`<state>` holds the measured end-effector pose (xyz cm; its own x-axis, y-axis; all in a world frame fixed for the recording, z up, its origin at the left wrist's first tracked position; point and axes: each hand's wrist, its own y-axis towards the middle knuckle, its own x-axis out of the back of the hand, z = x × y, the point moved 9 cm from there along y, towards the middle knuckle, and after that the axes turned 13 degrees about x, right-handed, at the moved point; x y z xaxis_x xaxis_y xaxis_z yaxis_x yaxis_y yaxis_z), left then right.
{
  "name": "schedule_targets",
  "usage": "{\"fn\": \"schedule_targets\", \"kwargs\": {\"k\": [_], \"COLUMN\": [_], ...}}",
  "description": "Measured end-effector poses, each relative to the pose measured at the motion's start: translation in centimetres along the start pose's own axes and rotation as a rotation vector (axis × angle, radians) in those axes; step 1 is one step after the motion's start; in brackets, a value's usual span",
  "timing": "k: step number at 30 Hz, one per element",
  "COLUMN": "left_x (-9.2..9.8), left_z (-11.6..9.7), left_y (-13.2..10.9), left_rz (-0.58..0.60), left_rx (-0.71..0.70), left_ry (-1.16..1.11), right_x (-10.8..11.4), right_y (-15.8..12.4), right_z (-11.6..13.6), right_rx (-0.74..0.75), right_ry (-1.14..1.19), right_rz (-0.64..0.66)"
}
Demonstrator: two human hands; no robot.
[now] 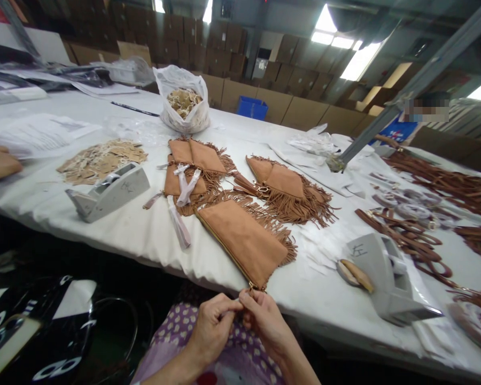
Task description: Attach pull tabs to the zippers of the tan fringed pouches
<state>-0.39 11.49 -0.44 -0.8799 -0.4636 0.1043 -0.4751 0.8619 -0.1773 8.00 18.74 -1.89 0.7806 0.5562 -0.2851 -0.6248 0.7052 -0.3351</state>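
Note:
A tan fringed pouch (244, 238) lies at the table's front edge, its gold zipper running along the near side. At the pouch's near corner, the zipper pull (251, 286) reaches into the fingertips of my right hand (266, 318), which is closed in a pinch. My left hand (212, 326) is closed too, its thumb and forefinger meeting the right fingertips at a small pale bit that I cannot make out. Behind are stacked tan pouches (202, 158) with wrapped straps on top, and another fringed pouch (278, 179) to the right.
Grey tape dispensers stand left (110, 192) and right (380, 278). Beyond are a pile of small tan tags (104, 160) and a white plastic bag (184, 120). Brown straps (409, 240) lie at the right. A person in blue (398, 131) is at the far right.

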Motion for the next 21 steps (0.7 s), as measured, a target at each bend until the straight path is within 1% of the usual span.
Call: {"fn": "schedule_targets", "kwargs": {"k": [2, 4, 6, 8, 10, 11, 12, 14, 15, 16, 17, 18, 20, 21], "left_x": [0.0, -0.1, -0.1, 0.2, 1.0, 1.9, 3.2, 6.1, 7.0, 7.2, 6.5, 5.1, 1.5, -0.2], "left_z": [0.1, 0.0, -0.3, -0.5, -0.2, 0.2, 0.7, 2.0, 2.4, 2.3, 1.8, 1.1, 0.2, 0.1], "left_y": [0.0, -0.4, -1.2, -2.5, -3.6, -3.7, -3.4, -2.0, -1.2, -0.5, 0.3, 1.0, 1.6, 1.6], "left_rz": [0.011, 0.024, 0.055, 0.102, 0.161, 0.16, 0.13, 0.004, -0.051, -0.063, -0.023, 0.061, 0.268, 0.347], "left_rx": [0.017, 0.001, -0.066, -0.164, -0.22, -0.19, -0.111, 0.14, 0.261, 0.341, 0.387, 0.412, 0.466, 0.499], "left_ry": [-0.04, -0.06, -0.025, 0.049, 0.12, 0.137, 0.131, 0.04, -0.034, -0.099, -0.131, -0.133, -0.113, -0.108], "right_x": [0.1, 0.3, 0.5, 0.8, 1.3, 1.7, 2.0, 2.4, 2.5, 2.6, 2.6, 2.7, 2.7, 2.7], "right_y": [0.1, 0.2, 0.2, 0.3, 0.3, 0.3, 0.3, 0.4, 0.4, 0.5, 0.6, 0.7, 0.8, 0.9], "right_z": [-0.1, -0.4, -0.6, -0.6, -0.3, -0.2, 0.0, 0.0, 0.0, -0.1, -0.3, -0.4, -0.7, -0.7], "right_rx": [0.014, 0.012, 0.007, 0.017, 0.04, 0.053, 0.062, 0.068, 0.068, 0.067, 0.063, 0.061, 0.062, 0.067], "right_ry": [-0.016, 0.015, 0.036, 0.034, 0.025, 0.018, 0.005, -0.036, -0.06, -0.081, -0.101, -0.114, -0.129, -0.133], "right_rz": [0.016, 0.01, -0.011, -0.037, -0.073, -0.088, -0.099, -0.097, -0.091, -0.085, -0.081, -0.077, -0.073, -0.074]}}
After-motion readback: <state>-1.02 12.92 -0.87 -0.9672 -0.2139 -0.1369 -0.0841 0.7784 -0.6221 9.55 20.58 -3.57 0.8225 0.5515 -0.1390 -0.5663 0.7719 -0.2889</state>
